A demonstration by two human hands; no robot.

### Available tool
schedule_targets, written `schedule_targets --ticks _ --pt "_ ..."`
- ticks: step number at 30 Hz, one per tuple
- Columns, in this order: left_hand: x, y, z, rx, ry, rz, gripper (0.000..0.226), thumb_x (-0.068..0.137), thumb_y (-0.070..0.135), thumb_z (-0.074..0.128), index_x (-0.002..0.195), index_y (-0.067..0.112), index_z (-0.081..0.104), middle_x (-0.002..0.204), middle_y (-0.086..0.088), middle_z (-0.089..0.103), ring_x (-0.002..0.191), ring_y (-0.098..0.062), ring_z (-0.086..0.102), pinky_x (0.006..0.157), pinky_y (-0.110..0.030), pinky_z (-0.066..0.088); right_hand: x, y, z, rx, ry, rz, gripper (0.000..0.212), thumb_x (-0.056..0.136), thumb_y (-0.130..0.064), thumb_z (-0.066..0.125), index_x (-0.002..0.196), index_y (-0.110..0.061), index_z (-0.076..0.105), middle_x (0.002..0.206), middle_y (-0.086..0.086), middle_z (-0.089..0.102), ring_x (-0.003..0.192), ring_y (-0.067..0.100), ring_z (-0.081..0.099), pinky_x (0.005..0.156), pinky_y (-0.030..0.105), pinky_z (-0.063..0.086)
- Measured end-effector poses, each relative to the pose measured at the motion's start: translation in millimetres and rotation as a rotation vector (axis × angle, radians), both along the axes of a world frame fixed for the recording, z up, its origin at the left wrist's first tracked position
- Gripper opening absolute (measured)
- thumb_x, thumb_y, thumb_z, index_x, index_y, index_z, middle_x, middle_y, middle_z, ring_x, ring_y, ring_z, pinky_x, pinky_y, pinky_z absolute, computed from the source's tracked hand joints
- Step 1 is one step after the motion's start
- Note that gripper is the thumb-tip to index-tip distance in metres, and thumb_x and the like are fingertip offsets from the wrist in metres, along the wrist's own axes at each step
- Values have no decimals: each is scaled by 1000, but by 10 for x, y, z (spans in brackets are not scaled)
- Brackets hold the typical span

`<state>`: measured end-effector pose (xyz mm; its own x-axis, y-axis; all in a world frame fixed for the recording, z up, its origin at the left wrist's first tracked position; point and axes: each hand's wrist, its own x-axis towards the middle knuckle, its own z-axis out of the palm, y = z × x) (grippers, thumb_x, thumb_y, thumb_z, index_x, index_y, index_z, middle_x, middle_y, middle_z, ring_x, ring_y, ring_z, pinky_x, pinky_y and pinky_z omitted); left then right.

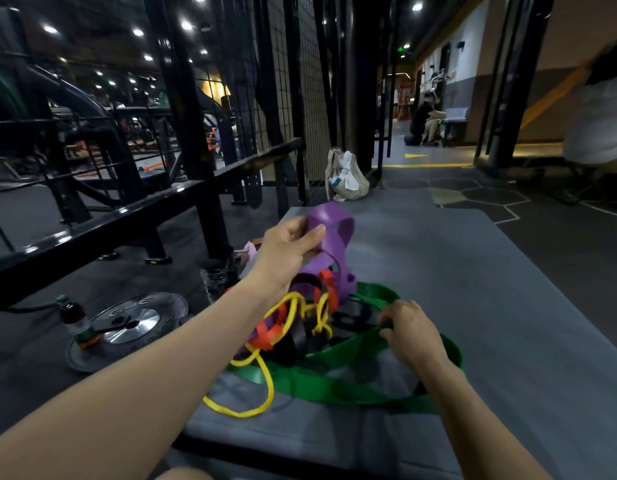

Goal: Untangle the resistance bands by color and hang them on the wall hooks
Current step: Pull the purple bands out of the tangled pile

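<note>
The tangle of bands (300, 320) lies on a grey mat (490, 306) on the floor, in the middle of the view. A wide purple band (331, 237) rises out of the top of the tangle. The left hand (289, 244) holds it up, with the thumb and fingers pinched on its upper fold, so this grip is clamped on the purple band. A wide green band (334, 382) runs in a big loop around the near side and the right side of the tangle and lies flat on the mat. The right hand (411, 334) is on the right side of the tangle, and its fingers are curled around the edge of the green band. A thin yellow band (265, 386) winds through the tangle and hangs out on its near left side. Short orange pieces (269, 336) and black bands (300, 341) are mixed inside the tangle. Left of the tangle, a weight plate (137, 320) lies on the dark floor with a bottle (75, 317) standing on it. Far behind the tangle, a beige bag (348, 178) leans by a black wire fence (300, 98).
</note>
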<state>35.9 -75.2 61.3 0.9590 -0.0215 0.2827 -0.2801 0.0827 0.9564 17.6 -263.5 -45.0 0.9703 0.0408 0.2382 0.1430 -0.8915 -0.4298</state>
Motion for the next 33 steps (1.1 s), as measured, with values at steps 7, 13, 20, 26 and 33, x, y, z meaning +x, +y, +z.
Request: schedule_targets --ticks 7,13,20,26,33 --pt "270 67 -526 794 119 440 34 83 17 66 116 8 59 125 -10 53 106 -26 58 97 -31 42 -7 -174 10 -33 59 38 17 83 -16 64 99 -14 70 110 7 62 110 23 53 85 32 45" --pt "244 -129 -559 1018 -293 308 28 84 12 62 111 14 60 117 -6 51 111 -24 50 93 -27 38 28 -238 -24 -1 74 51 15 81 -17 66 95 -17 71 106 7 65 103 24 58 84 33 47" --pt "84 -169 -701 1517 -235 -323 60 82 73 32 93 25 66 99 2 64 98 -16 55 88 -38 44 37 -205 -27 -2 72 66 20 76 0 49 89 -4 64 102 17 62 99 34 57 78 36 45" --pt "77 -115 -683 1307 -131 -234 44 95 45 43 63 14 44 66 -7 48 64 -21 49 69 -40 42 -69 -74 93 113 127 289 37 71 -14 70 106 -9 59 106 6 65 97 21 60 80 21 43" --pt "-48 -156 -586 987 -131 -54 29 94 26 52 68 14 55 67 0 53 68 -14 49 66 -29 34 -159 170 103 381 87 306 22 82 -15 67 102 -8 61 95 2 67 88 20 63 77 26 47"
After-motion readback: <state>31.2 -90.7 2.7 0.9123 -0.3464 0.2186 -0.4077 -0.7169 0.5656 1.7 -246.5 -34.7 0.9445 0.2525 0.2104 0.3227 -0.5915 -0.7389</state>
